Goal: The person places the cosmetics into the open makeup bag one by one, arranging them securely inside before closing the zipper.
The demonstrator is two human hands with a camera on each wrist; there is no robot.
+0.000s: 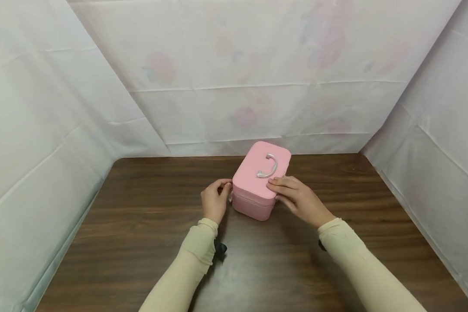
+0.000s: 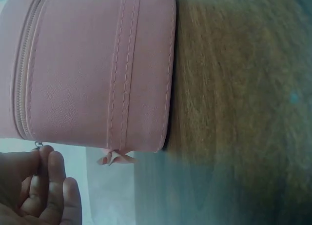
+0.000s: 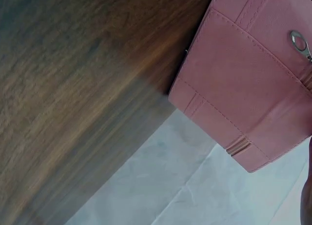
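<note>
Pink case (image 1: 259, 182): it is stood upright on the wooden table (image 1: 140, 225), near the far edge, between the 2 hands.
Handle (image 1: 268, 166): a silver loop is seen on the lid.
Left hand (image 1: 215, 200): its fingers are curled at the case's left side, where the zipper pull (image 2: 38, 145) is pinched.
Right hand (image 1: 298, 197): it is laid relaxed on the lid's near right corner, fingers nearly straight, nothing grasped.
Backdrop (image 1: 234, 78): white sheeting is hung around the table.

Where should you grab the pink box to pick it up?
By the silver handle on the lid of the pink box, coming from straight above. It arches up off the flat top, so fingers can likely hook under it for a sure grip.
</note>
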